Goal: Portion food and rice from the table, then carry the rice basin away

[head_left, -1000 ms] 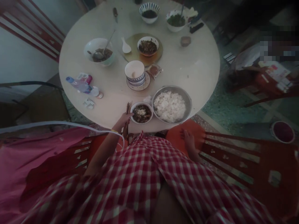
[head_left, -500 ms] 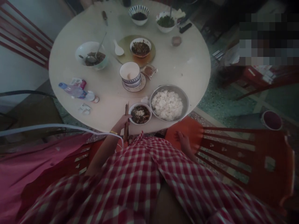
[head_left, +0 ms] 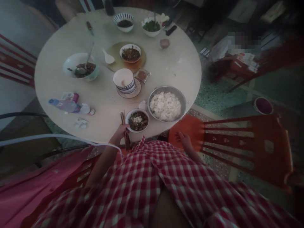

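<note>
My left hand (head_left: 119,132) rests at the near edge of the round pale table (head_left: 180,68), its fingers closed around a pair of brown chopsticks (head_left: 125,130) that stand beside a small white bowl (head_left: 137,120) of dark food with rice. Right of that bowl sits a metal bowl of white rice (head_left: 166,104). My right hand (head_left: 183,140) lies flat with fingers spread on the seat of a red chair (head_left: 239,142) below the table edge.
Farther on the table are a striped cup on a saucer (head_left: 124,81), a bowl with a ladle (head_left: 80,66), a dish on a mat (head_left: 130,52), a white spoon (head_left: 108,58), two far bowls (head_left: 124,22) and a lying plastic bottle (head_left: 65,105). A purple bucket (head_left: 262,105) stands on the floor.
The view has swung to the right and tilted up, so the table sits further left and lower in the picture. Both hands keep their places; the chopsticks stay in the left hand.
</note>
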{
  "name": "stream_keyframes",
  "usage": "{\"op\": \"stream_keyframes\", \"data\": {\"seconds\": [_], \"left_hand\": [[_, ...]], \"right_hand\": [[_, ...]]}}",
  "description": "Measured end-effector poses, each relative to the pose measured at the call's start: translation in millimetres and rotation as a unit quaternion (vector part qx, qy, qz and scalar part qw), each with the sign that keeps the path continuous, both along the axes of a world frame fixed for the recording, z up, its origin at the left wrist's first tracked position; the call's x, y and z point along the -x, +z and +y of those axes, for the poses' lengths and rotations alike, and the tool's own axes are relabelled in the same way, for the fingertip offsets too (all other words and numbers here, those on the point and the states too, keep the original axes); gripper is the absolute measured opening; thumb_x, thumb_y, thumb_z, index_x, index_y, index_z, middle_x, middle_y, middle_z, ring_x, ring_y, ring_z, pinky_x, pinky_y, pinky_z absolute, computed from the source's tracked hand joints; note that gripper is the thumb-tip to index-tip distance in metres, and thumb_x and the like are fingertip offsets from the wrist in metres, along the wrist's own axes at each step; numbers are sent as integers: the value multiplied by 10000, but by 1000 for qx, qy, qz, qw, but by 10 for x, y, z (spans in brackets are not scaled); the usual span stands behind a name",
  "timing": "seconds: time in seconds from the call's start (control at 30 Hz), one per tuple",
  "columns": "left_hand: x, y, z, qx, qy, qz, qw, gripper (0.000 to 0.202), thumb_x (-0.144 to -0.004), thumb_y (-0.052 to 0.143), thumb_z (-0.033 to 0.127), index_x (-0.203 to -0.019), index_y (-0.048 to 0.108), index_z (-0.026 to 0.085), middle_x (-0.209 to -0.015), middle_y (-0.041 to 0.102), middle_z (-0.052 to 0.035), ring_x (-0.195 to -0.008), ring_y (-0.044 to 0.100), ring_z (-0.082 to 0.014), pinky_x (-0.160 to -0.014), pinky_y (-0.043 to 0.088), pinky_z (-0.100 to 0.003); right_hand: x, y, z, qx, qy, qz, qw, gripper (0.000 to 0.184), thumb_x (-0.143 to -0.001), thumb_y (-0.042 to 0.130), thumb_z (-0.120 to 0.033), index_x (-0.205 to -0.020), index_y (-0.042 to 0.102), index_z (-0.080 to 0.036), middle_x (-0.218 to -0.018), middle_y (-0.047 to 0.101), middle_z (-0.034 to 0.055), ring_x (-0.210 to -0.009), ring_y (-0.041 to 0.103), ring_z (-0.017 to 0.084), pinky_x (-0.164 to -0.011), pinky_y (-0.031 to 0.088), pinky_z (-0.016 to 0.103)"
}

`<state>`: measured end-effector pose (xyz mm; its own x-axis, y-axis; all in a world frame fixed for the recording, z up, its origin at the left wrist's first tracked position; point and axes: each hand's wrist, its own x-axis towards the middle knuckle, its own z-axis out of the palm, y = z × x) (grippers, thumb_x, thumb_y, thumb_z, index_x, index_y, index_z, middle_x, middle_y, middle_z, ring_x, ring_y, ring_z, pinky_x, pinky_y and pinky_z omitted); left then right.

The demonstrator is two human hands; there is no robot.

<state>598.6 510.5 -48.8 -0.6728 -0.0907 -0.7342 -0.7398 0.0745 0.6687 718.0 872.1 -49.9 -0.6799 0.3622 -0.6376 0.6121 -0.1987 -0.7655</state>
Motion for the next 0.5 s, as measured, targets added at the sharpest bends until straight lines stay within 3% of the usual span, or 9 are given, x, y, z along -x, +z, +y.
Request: {"op": "stream_keyframes", "data": {"seconds": [0.27,0.4,0.5], "left_hand": [[-58,211,-328,-11,9,4,1000,193,-562,605,221,-477,434,195,-304,357,57,-286,335,-75,-350,280,-208],[-100,201,-408,2,35,-3,999,193,-553,594,223,-495,411,208,-298,357,69,-274,342,-78,-349,291,-204],[-141,159,-431,7,43,-8,999,197,-566,596,234,-498,412,211,-294,367,66,-267,344,-82,-346,299,-206]], "right_hand": [[-53,-66,-104,62,-29,6,998,308,-683,705,-473,-813,650,-199,-733,701,35,-554,598,135,-464,462,235],[314,-106,-199,183,-58,8,981,330,-723,708,-472,-913,580,-235,-836,713,28,-659,667,163,-524,515,260],[701,-111,-285,259,-78,-22,962,290,-782,659,-487,-873,537,-240,-727,685,11,-657,679,179,-535,523,276]]}}
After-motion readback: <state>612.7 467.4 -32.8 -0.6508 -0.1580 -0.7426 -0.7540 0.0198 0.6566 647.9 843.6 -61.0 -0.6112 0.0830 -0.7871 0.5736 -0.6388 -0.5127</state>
